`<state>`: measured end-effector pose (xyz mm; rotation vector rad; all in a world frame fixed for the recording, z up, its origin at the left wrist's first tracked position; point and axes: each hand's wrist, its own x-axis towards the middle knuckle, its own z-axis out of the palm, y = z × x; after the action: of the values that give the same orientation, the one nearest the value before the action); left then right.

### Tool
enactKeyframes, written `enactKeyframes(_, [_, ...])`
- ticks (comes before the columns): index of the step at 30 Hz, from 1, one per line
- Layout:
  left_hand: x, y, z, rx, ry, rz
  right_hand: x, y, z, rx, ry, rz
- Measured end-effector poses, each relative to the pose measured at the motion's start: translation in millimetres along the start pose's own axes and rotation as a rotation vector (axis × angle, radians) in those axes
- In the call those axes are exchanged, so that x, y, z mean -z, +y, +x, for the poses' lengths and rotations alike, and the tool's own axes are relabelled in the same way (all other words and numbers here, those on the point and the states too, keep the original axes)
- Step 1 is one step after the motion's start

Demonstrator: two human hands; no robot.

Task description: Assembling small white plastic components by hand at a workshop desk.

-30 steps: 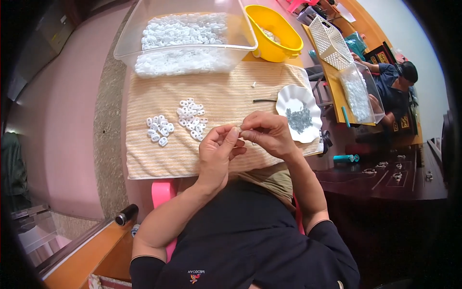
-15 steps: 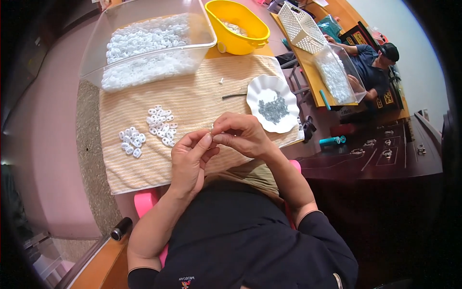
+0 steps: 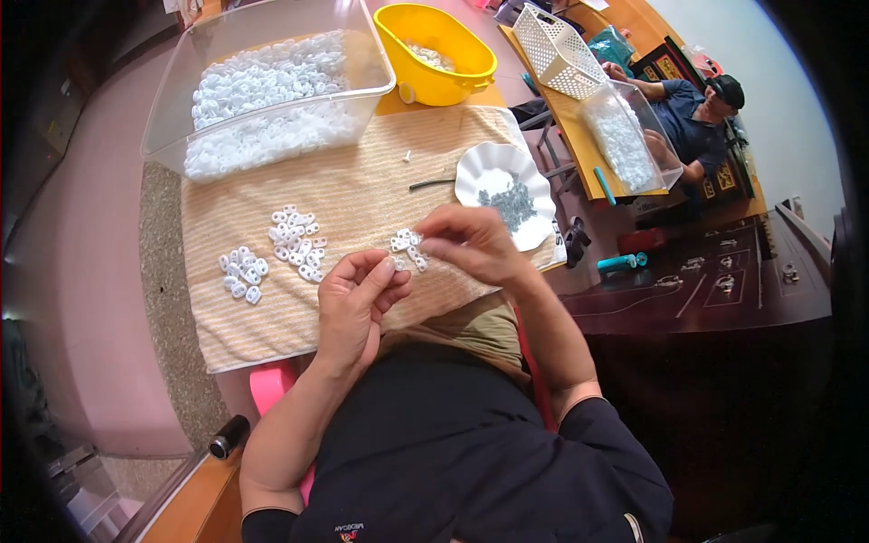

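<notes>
My left hand pinches a small white plastic piece between thumb and forefinger. My right hand is just to its right, over the cloth, its fingers smeared by motion; whether it holds anything does not show. Under its fingertips lies a small group of white two-holed plastic pieces. Two more piles of such pieces are on the striped cloth: one pile left of my left hand, another farther left. Beyond my right hand, a white scalloped plate carries a heap of small grey parts.
A large clear bin full of white pieces stands at the back left, beside a yellow tub. A thin dark rod and a small white pin lie near the plate. At another table, a person sits by a clear bin.
My right hand has parted from my left and shifted right, uncovering the white pieces beneath. My left hand stays nearly in place with its pinch. The view has shifted slightly.
</notes>
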<state>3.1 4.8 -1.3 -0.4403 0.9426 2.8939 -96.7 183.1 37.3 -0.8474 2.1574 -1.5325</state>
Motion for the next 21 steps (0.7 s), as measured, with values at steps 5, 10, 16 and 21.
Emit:
enactKeyframes(5, [-2, 1, -2, 0.008, 0.003, 0.022, 84, 12, 10, -0.066, 0.271, -0.61])
enactKeyframes(10, [-1, -1, -1, 0.019, -0.011, 0.026, 121, 22, 14, -0.213, 0.248, -0.874])
enactKeyframes(16, [1, -2, -1, 0.021, -0.015, 0.034, 119, 26, 19, -0.335, 0.196, -1.062])
enactKeyframes(21, [1, -1, -1, 0.031, -0.022, 0.044, 120, 30, 24, -0.402, 0.204, -1.142])
